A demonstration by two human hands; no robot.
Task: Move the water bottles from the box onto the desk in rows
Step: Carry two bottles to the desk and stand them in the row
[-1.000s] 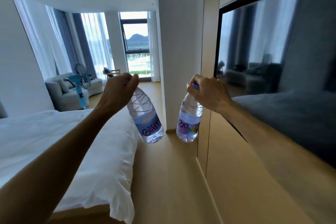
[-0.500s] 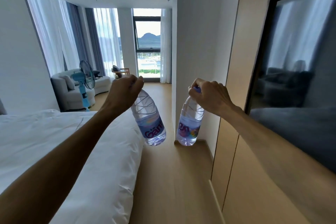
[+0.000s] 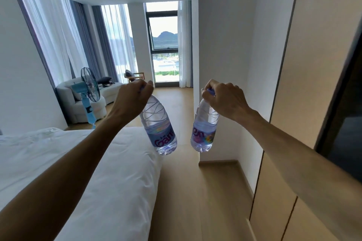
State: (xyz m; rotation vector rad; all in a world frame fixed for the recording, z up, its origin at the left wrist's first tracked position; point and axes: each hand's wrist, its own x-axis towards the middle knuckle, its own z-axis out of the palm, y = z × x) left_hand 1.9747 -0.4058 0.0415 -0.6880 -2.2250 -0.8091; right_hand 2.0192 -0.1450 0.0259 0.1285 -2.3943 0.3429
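while both arms reach forward at chest height, each hand carries one water bottle by its top. the left hand (image 3: 131,101) has its fingers curled down around the cap and neck of the left bottle (image 3: 159,127), gripping it from above. this bottle hangs tilted, its base swung toward the right, above the near edge of the bed (image 3: 82,172). its label shows purple lettering on a pale blue band. the right hand (image 3: 225,100) has its fingers and thumb curled around the blue cap of the right bottle (image 3: 204,131), pinching it from above. this bottle hangs nearly upright, with a slight lean, over the wooden floor (image 3: 195,201). its label carries purple letters and a multicoloured patch. the two bottles hang near each other without touching, both clear and filled with water, both held in the air and resting on no surface.

the bed, covered in white linen, occupies the left side. a white wall column (image 3: 221,55) stands just behind the right bottle. tan wood panelling (image 3: 313,64) runs along the right, with a dark glossy panel (image 3: 344,133) set into it. farther back stand a blue pedestal fan (image 3: 89,92), a white sofa (image 3: 78,101), a wooden chair (image 3: 135,76), sheer curtains (image 3: 64,41) and a tall window (image 3: 164,45) showing hills.
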